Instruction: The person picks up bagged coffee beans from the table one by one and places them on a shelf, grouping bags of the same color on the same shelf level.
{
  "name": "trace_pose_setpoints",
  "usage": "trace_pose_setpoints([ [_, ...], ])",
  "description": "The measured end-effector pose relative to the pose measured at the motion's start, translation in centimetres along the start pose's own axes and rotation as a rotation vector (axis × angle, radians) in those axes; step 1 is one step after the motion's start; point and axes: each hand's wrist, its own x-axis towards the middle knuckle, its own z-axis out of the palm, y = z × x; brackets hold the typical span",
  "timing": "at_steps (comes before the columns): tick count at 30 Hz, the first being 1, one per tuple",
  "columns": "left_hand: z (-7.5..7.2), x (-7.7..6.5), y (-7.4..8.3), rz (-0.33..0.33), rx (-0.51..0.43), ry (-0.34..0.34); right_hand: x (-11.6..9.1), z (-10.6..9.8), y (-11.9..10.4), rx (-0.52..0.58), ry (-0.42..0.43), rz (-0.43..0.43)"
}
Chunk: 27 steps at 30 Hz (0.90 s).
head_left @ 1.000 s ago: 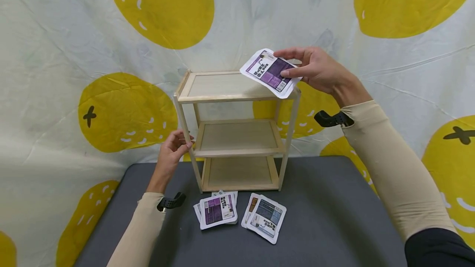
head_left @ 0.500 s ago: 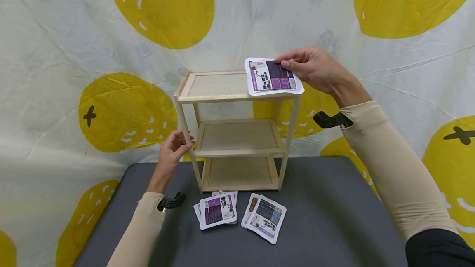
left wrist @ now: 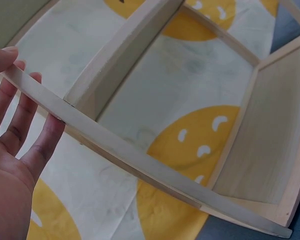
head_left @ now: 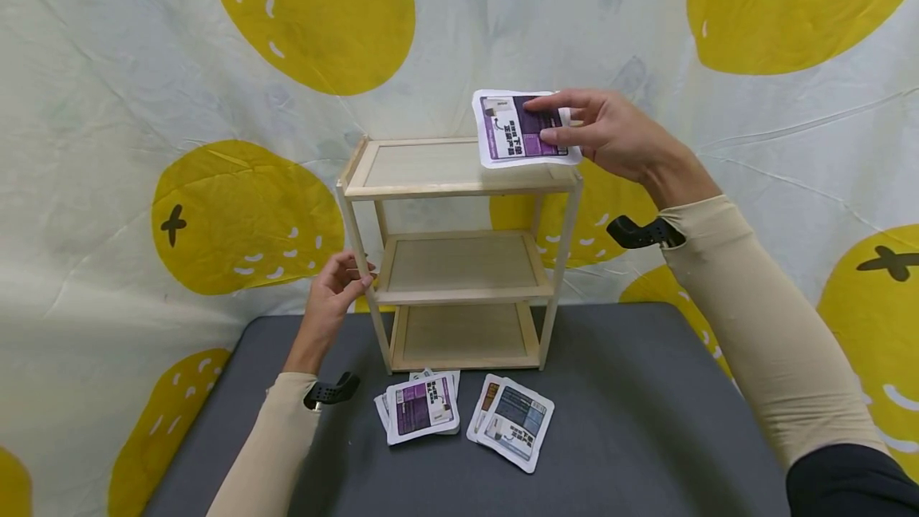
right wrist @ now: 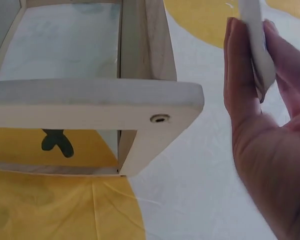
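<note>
My right hand (head_left: 617, 134) pinches a flat purple-and-white packet (head_left: 506, 134) by its right side, above the right end of the wooden shelf's top board (head_left: 424, 166). Seen edge-on in the right wrist view, the packet (right wrist: 260, 55) sits between thumb and fingers, apart from the shelf corner (right wrist: 182, 100). My left hand (head_left: 333, 294) holds the front left post (head_left: 361, 250) of the three-tier shelf at about middle-board height. In the left wrist view the thumb lies on one side of that post (left wrist: 130, 150) and the fingers on the other.
On the grey table (head_left: 632, 421), a purple-topped pile of packets (head_left: 424, 409) lies before the shelf. A grey-blue packet (head_left: 515, 424) overlaps a brown one (head_left: 479, 409) to its right. Behind the shelf hangs a pale cloth (head_left: 459, 38) with yellow fruit shapes.
The packet in my right hand turned level and dipped towards the top board, then rose a little and now tilts more upright. My left hand and the shelf have stayed put.
</note>
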Motion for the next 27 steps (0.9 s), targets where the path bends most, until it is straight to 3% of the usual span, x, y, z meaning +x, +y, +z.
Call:
trace_pose_setpoints([
  [11,-0.02,-0.01,0.18,-0.010,-0.007,0.002,0.19,0.24,0.02,-0.073,0.024,0.009],
  [27,-0.18,-0.02,0.00,-0.006,0.001,0.005,0.85,-0.51,0.49,0.074,0.199,0.027],
])
